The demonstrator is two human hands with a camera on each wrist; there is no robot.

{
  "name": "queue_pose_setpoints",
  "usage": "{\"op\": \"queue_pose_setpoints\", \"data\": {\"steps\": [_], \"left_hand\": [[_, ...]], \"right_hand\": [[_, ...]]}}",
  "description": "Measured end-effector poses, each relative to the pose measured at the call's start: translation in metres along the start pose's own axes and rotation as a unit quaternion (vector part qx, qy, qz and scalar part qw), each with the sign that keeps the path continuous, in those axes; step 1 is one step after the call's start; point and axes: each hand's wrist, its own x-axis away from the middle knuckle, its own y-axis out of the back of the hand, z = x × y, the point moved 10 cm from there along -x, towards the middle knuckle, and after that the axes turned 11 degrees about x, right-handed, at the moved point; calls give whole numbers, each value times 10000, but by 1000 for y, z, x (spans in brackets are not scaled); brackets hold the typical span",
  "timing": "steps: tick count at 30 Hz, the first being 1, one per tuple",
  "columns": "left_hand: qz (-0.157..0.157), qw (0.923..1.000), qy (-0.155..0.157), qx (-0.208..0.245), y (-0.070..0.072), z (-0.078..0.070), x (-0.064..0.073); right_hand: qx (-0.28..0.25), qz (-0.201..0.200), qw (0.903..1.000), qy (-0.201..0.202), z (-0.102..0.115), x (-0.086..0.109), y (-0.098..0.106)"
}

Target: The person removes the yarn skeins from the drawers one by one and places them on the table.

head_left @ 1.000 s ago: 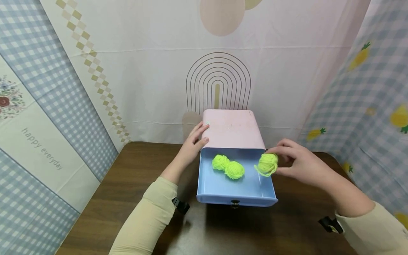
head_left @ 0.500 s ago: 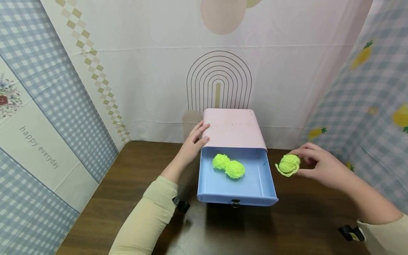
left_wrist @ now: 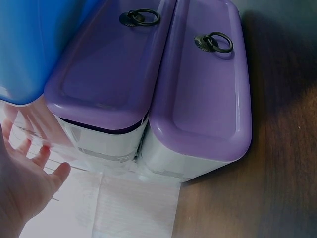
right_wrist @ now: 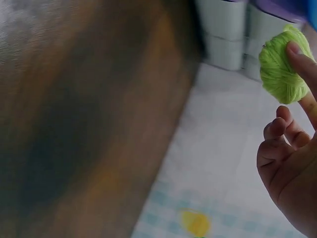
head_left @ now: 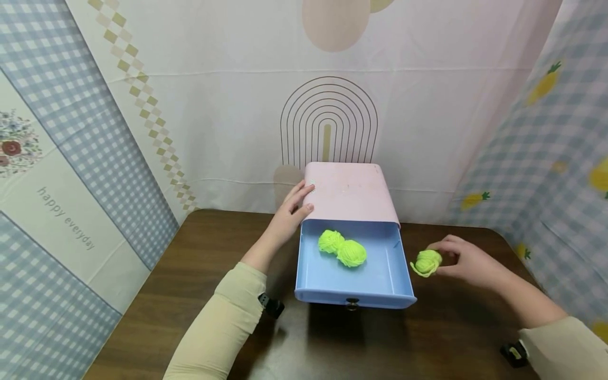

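My right hand [head_left: 475, 264] pinches a neon green ball of yarn [head_left: 427, 262] between thumb and fingers, to the right of the pulled-out blue drawer [head_left: 380, 287]. A short loose strand hangs from that ball, and the right wrist view shows the thumb laid across the yarn [right_wrist: 282, 69]. Two more green yarn balls [head_left: 351, 253] lie side by side inside the drawer. My left hand [head_left: 287, 216] rests with extended fingers against the left side of the pink top drawer unit [head_left: 351, 192]. In the left wrist view the fingers of that hand [left_wrist: 29, 173] touch the unit's side.
Below the blue drawer, two closed purple drawers [left_wrist: 203, 99] with ring pulls [left_wrist: 220, 43] show in the left wrist view. The unit stands on a dark wooden table [head_left: 190, 295]. Patterned cloth [head_left: 228, 116] hangs behind, with checked cloth [head_left: 537, 158] at the right.
My right hand has carried its yarn ball rightward out from over the drawer, then lowered it beside the drawer. The left hand and the two balls in the drawer have stayed put.
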Motion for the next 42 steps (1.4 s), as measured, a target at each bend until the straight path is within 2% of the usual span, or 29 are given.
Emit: {"op": "queue_pose_setpoints", "data": {"steps": [8, 11, 19, 26, 31, 42], "left_hand": [[23, 10000, -25, 43, -1, -1, 0], [21, 10000, -21, 59, -1, -1, 0], [29, 10000, -4, 37, -1, -1, 1], [51, 10000, 32, 28, -2, 0, 1], [31, 10000, 42, 50, 0, 0, 0], [21, 10000, 53, 33, 0, -1, 0]], "right_hand": [[3, 1041, 9940, -338, -22, -1, -49], [-64, 1269, 9906, -516, -30, -1, -58], [-53, 1716, 9829, -669, -45, -1, -74], [-185, 1907, 9773, -904, -61, 1, -82], [-287, 1966, 9763, -856, -62, 0, -82], [-269, 2043, 9723, -1104, -68, 2, -80]]}}
